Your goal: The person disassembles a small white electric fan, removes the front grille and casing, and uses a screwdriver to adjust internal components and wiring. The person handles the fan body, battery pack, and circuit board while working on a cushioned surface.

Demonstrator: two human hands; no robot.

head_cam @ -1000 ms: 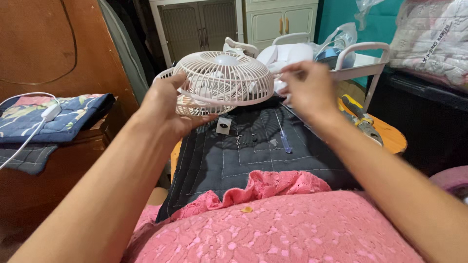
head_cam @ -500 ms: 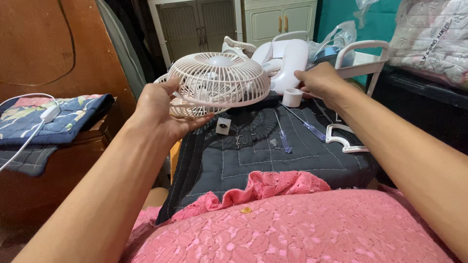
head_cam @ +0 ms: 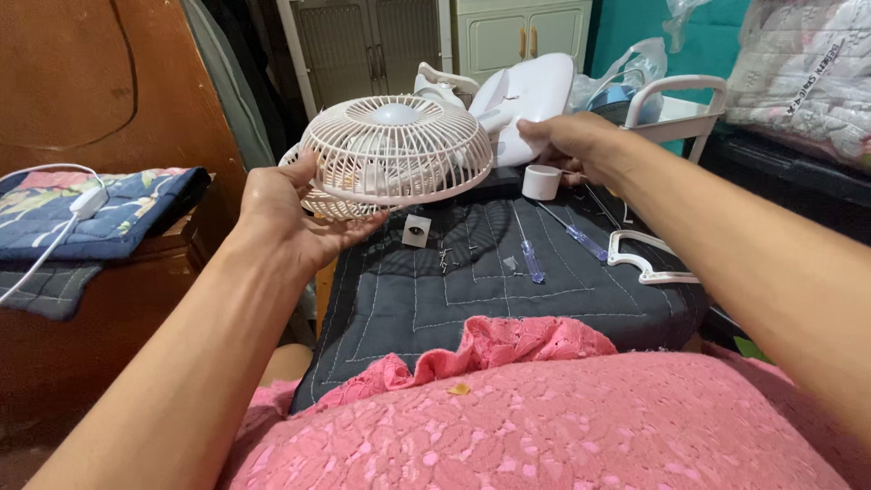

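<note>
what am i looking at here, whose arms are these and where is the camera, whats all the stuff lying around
There is no machine here: the arms belong to a person, and the one picture comes from a camera worn on that person's head, looking down at their own hands.

The left hand holds a small white fan by the rim of its round wire cage, lifted above the surface. The right hand reaches forward and rests on a white plastic fan part behind the cage.

The work surface is a dark quilted pad. On it lie two screwdrivers with blue handles, a few small screws, a small grey square piece, a short white ring-shaped cap and a white curved bracket.

The pink lace fabric at the bottom lies nearest the camera. At left, a white cable lies over a blue patterned cloth.
</note>
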